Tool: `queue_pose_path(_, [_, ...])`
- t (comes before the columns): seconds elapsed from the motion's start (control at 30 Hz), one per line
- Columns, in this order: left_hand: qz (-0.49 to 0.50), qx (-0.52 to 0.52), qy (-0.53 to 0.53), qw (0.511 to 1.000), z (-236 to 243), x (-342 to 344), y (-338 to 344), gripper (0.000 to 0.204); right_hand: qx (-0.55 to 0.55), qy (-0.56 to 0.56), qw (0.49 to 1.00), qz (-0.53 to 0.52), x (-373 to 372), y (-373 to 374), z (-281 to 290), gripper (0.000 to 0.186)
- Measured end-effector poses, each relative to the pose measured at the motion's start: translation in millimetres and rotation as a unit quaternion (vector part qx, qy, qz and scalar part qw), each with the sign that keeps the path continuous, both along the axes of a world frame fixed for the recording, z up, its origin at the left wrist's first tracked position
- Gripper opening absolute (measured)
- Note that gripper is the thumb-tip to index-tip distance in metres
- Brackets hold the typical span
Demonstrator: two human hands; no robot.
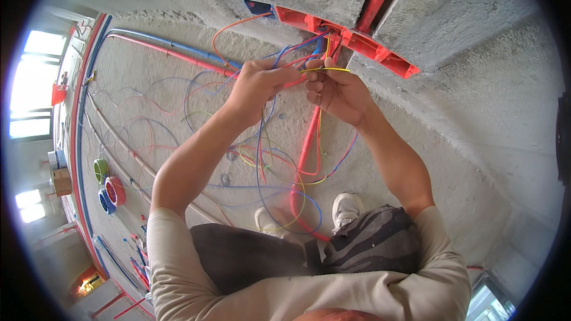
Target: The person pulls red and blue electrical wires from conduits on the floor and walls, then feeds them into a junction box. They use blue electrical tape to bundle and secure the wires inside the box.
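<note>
Below the red junction boxes (380,53) in the wall, my left hand (256,86) is closed, pinching wire near the end of a yellow-green wire (341,70). Close beside it, my right hand (333,92) has its fingertips curled around that yellow-green wire; the exact point of contact is too small to make out. Blue, red and yellow wires come out of the boxes around both hands and hang in loose loops to the floor. A red conduit (308,142) runs down beneath my right hand, and an orange wire (220,32) arches to the left of the boxes.
Blue (172,43) and red (157,47) conduits run along the concrete floor (137,71). Green (100,171), red (115,190) and blue (106,202) wire spools stand at the left, near a cardboard box (61,182) and loose pipes (122,261). My shoes (346,207) are below.
</note>
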State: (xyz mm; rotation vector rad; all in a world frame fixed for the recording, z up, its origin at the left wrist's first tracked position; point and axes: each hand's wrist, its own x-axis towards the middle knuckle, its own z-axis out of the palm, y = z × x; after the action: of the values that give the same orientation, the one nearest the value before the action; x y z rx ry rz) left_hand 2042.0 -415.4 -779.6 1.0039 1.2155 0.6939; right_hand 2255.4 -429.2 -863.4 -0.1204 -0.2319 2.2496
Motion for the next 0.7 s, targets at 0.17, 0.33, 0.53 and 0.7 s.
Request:
queue_pose_path(0.17, [0.021,0.017,-0.003,1.000,2,2,-1,0.013,0.023,-0.062,0.997,-0.030,-1,-1,0,0.044])
queue_pose_path(0.33, [-0.056,0.189,0.060,0.978,-10,-5,-11,0.017,0.015,-0.089,0.993,-0.077,-4,-13,6,0.036])
queue_pose_path(0.53, [0.019,0.060,0.021,0.998,12,5,-34,0.020,0.053,-0.177,0.976,-0.113,-13,-18,13,0.032])
queue_pose_path(0.7, [-0.005,0.076,0.098,0.992,8,5,-50,0.024,0.038,-0.224,0.959,-0.168,-32,-27,16,0.026])
